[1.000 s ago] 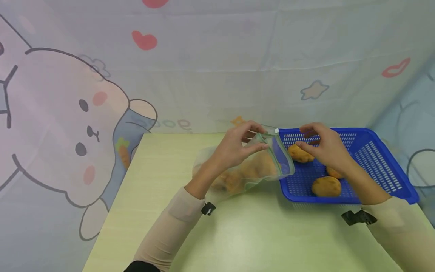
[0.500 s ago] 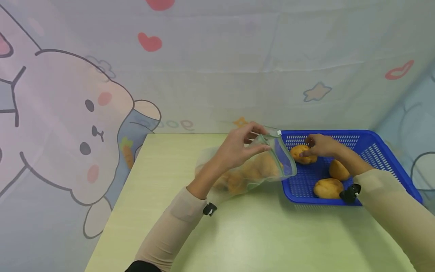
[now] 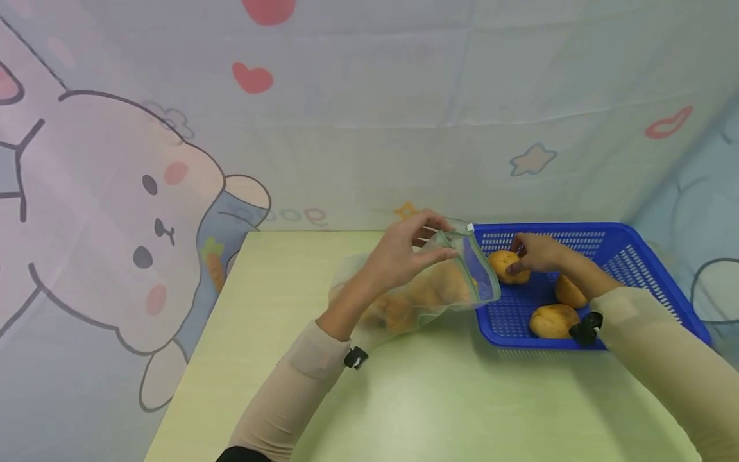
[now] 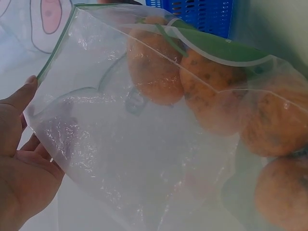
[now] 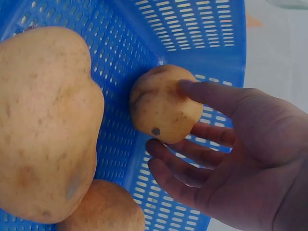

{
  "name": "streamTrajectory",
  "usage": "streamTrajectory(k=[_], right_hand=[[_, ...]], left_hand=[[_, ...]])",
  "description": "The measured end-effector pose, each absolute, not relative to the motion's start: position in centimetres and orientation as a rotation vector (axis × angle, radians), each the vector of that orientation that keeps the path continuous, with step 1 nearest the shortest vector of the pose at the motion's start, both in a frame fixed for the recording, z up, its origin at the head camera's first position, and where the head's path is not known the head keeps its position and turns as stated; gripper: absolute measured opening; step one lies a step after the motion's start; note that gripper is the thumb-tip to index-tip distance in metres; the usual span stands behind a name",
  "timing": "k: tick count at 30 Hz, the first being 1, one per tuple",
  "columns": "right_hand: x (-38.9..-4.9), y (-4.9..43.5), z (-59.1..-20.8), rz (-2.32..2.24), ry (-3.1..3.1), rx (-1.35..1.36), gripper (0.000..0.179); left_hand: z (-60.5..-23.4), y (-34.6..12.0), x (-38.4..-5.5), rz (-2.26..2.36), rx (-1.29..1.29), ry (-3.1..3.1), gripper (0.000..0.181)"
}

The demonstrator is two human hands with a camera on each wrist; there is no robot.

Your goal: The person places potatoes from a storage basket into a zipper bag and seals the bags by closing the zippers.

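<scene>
My left hand (image 3: 398,253) holds the mouth of a clear zip bag (image 3: 487,279) at its green-edged opening, thumb and fingers gripping the rim. Several potatoes (image 4: 211,82) show through the film. The bag lies on its side, its mouth facing the basket and overlapping the near-left rim in the head view. Inside the blue basket (image 3: 652,256), my right hand (image 3: 543,252) grips a potato (image 5: 161,103) near the back left corner; the thumb presses its top and the fingers reach round its underside. Two more potatoes, a rear one (image 3: 568,292) and a front one (image 3: 553,321), lie beside it.
The basket stands at the right on a pale yellow-green table (image 3: 416,404). Behind it hangs a printed cloth (image 3: 369,128) with a cartoon rabbit and hearts. A white zip slider (image 3: 470,227) sits at the bag's far corner.
My right hand has come down from above the basket onto the left-hand potato and now holds it. The left hand keeps its hold on the bag.
</scene>
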State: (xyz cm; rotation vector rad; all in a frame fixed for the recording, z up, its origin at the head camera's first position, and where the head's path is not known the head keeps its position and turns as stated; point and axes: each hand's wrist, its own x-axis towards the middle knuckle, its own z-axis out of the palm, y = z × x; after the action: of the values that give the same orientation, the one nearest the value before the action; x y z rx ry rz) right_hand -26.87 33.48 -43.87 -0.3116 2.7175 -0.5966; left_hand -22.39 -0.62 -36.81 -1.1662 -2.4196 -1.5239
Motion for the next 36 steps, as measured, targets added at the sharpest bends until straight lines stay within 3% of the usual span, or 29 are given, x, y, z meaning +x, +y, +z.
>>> streamTrajectory(k=[7,15,21,25,36], right_hand=[[-26.4,33.8,-42.9,-0.578,2.763,-0.333,0.056],[-23.2,33.9,-37.1,-0.813,2.874,-0.393,0.061],[-20.5,30.9,-34.2,-1.039,2.791,-0.63,0.046],[-19.4,29.0,-33.4,-1.014,2.774,-0.81,0.047],[-18.7,26.8,-34.5,-1.059,2.761,-0.856,0.044]], left_hand=[[-37.0,-0.5,-22.5,-1.516,-1.189,-2.405,0.035],[-37.3,-0.4,-22.5,-1.554,-1.189,-2.402,0.035],[-37.2,-0.9,-22.5,-1.542,-1.162,-2.403,0.034],[-37.1,-1.3,-22.6,-1.547,-1.126,-2.388,0.032],[-37.0,-1.0,-22.8,-1.554,-1.18,-2.367,0.034]])
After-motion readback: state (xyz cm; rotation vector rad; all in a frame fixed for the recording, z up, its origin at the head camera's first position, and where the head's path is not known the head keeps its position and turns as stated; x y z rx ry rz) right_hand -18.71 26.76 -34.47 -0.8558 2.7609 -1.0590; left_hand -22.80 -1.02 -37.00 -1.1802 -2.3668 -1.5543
